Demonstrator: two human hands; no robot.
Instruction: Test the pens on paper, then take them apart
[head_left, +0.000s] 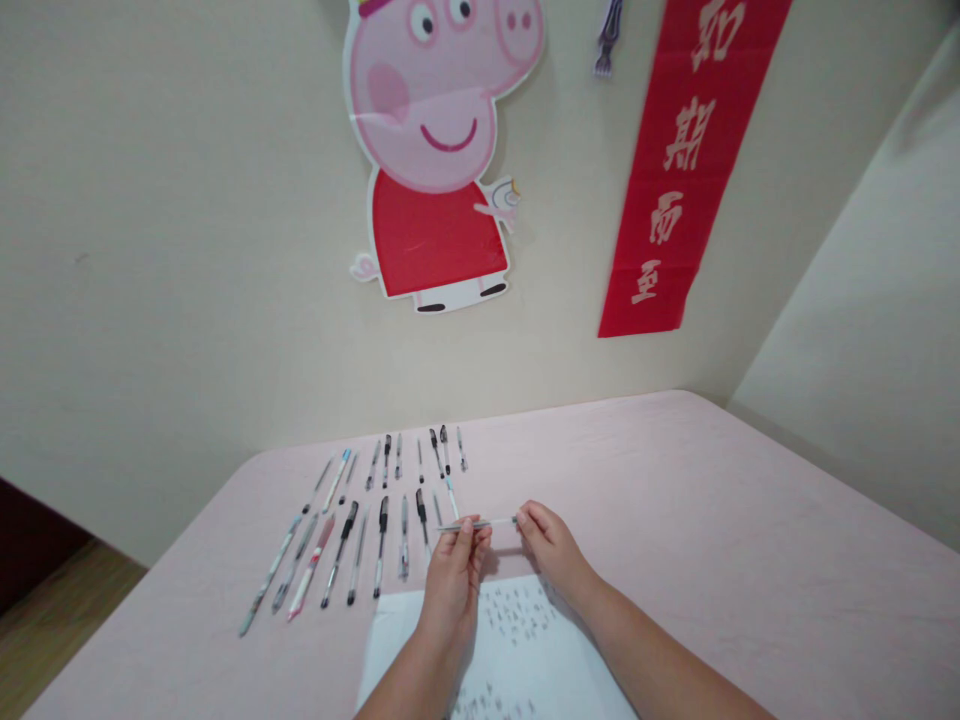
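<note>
A slim pen (499, 521) lies level between my two hands, above the far edge of a written sheet of paper (540, 665). My left hand (457, 565) pinches its grey left part between thumb and fingers. At the other end, the fingertips of my right hand (551, 545) close on the dark tip. Whether that tip is a cap or part of the body is too small to tell. Just beyond my left hand, a light blue and white pen (451, 497) rests on the table, partly hidden by the fingers.
Several pens lie in two rough rows on the pink-covered table (712, 560), among them a black-capped pen (382, 545) and a pink and white pen (311, 567). Behind the table is a wall with a cartoon pig cutout (442, 235) and a red banner (667, 210).
</note>
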